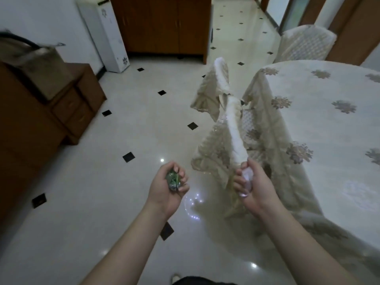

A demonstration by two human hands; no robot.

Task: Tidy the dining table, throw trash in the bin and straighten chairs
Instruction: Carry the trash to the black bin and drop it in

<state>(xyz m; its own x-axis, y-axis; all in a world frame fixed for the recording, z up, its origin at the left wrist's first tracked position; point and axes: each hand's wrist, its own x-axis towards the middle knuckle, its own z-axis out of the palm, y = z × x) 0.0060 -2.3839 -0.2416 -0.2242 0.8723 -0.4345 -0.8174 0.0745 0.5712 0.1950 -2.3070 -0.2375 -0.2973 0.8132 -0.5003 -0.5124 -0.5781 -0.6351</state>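
My left hand (169, 187) grips a crumpled green wrapper (173, 180) above the tiled floor. My right hand (251, 183) grips crumpled white paper (247, 174) right at the near end of a covered chair's white top edge (234, 128); whether the fingers also touch that edge I cannot tell. This chair (216, 140), in a beige patterned cover, stands against the round dining table (329, 124), whose flowered beige cloth hangs to the floor. A second covered chair (304, 44) stands at the table's far side.
A brown low cabinet (67, 108) with a box on top stands at the left. A white appliance (107, 36) and a wooden cupboard (164, 25) line the far wall. Glossy tiles with black diamonds (127, 140) lie between cabinet and chair.
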